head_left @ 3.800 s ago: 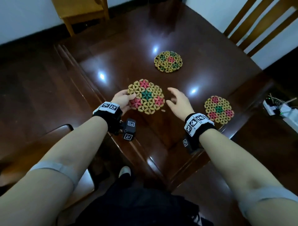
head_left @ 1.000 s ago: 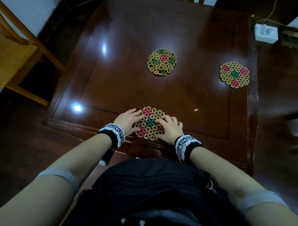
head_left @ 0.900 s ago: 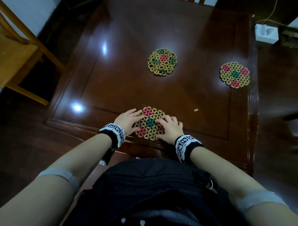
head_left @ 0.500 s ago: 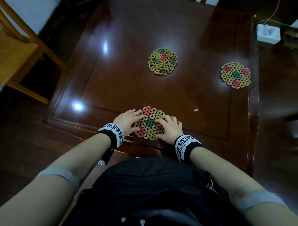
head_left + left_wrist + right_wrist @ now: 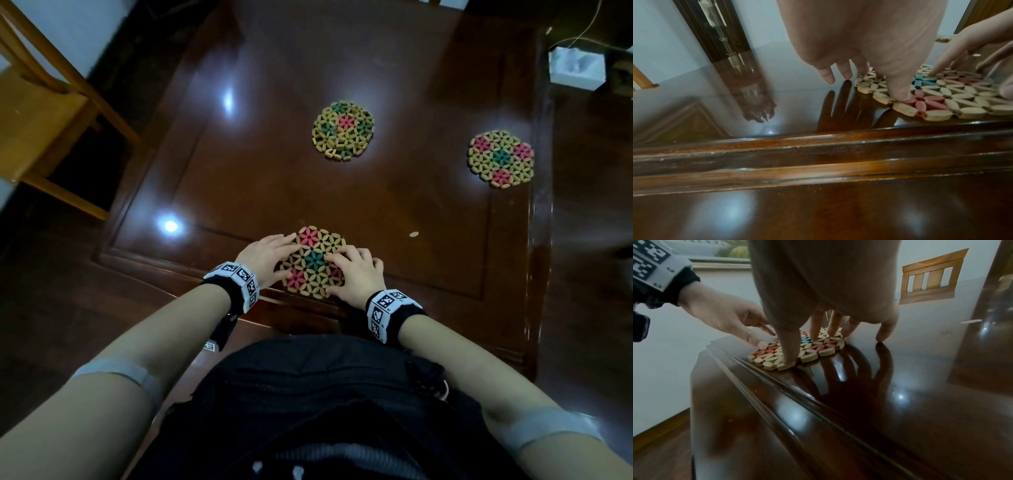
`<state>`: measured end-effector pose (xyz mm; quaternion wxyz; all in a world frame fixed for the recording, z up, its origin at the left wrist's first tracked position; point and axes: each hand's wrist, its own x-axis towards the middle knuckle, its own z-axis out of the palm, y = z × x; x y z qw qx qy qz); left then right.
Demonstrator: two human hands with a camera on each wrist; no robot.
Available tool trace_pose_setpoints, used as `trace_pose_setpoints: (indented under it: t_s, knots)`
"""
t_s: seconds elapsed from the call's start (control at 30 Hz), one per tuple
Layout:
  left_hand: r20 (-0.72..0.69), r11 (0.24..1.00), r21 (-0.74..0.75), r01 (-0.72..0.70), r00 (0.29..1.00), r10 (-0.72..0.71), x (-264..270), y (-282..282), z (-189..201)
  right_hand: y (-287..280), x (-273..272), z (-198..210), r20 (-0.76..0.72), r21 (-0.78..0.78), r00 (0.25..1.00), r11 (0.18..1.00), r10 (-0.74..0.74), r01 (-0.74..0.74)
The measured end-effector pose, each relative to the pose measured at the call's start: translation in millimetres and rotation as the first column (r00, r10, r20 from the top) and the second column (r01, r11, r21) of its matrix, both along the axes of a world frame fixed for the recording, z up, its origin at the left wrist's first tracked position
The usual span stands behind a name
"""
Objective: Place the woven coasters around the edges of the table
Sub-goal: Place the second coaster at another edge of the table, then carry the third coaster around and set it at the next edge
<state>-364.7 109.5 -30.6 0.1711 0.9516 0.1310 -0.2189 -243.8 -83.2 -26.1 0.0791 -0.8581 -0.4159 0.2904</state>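
A round woven coaster (image 5: pixel 313 260) with pink and teal flowers lies flat at the near edge of the dark wooden table (image 5: pixel 274 178). My left hand (image 5: pixel 265 258) rests on its left side, thumb pressing a pink flower (image 5: pixel 920 101), fingers straight. My right hand (image 5: pixel 354 274) presses its right side with straight fingers, thumb near the front rim of the coaster (image 5: pixel 797 350). A second coaster (image 5: pixel 342 130) lies mid-table. A third coaster (image 5: pixel 500 158) sits by the right edge.
A small pale bead (image 5: pixel 414 234) lies on the table right of my hands. A light wooden chair (image 5: pixel 44 113) stands at the left. A white box (image 5: pixel 577 66) with a cord sits beyond the far right corner. The table's raised moulding (image 5: pixel 818 146) runs along the near edge.
Since 3.8 s ago the view has turned to another side of the table and the coaster has come to the near edge. Over the last second both hands stay on it, barely moving.
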Motion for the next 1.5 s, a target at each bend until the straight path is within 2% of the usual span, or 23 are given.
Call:
trace_pose_setpoints:
  t_s: [0.13, 0.23, 0.33, 0.43, 0.53, 0.63, 0.77, 0.87, 1.0, 1.13, 1.3, 1.5]
  knots:
    - [0.039, 0.997, -0.035, -0.067, 0.997, 0.069, 2, -1, 3, -1, 3, 1, -0.005, -0.005, 0.999, 0.999, 0.039, -0.039]
    - [0.058, 0.946, -0.172, -0.276, 0.955, 0.29, 7, 3, 10, -3, 8, 6, -0.027, 0.068, 0.999, 0.998, 0.02, -0.018]
    - [0.092, 0.86, -0.244, -0.449, 0.872, 0.482, 19, 23, 13, -3, 24, 16, -0.043, 0.161, 0.998, 0.986, -0.04, 0.047]
    - [0.157, 0.825, -0.241, -0.511, 0.818, 0.553, 36, 50, 15, 2, 53, 26, -0.06, 0.208, 0.988, 0.966, -0.142, 0.152]
    - [0.141, 0.774, -0.294, -0.561, 0.775, 0.616, 63, 74, 21, 13, 88, 30, -0.112, 0.204, 0.958, 0.938, -0.263, 0.282]
    - [0.113, 0.735, -0.371, -0.568, 0.757, 0.643, 100, 96, 19, 34, 119, 32, -0.194, 0.17, 0.903, 0.893, -0.384, 0.416]
    - [0.142, 0.685, -0.501, -0.528, 0.731, 0.667, 153, 117, 13, 75, 151, 31, -0.333, 0.088, 0.77, 0.795, -0.544, 0.6]
    - [0.16, 0.628, -0.574, -0.525, 0.68, 0.715, 190, 126, 10, 110, 167, 25, -0.364, 0.075, 0.704, 0.735, -0.61, 0.674]
    - [0.077, 0.559, -0.572, -0.6, 0.639, 0.765, 226, 133, 1, 143, 180, 19, -0.375, 0.037, 0.611, 0.648, -0.697, 0.761]
    - [0.024, 0.572, -0.539, -0.617, 0.668, 0.743, 248, 134, -8, 160, 178, 7, -0.441, 0.045, 0.53, 0.572, -0.724, 0.819]
    - [-0.015, 0.609, -0.498, -0.618, 0.708, 0.706, 260, 135, -11, 167, 180, 1, -0.566, 0.019, 0.327, 0.384, -0.757, 0.923]
    - [0.085, 0.723, -0.442, -0.532, 0.777, 0.624, 252, 140, -13, 169, 172, -1, -0.559, -0.033, 0.325, 0.412, -0.763, 0.911]
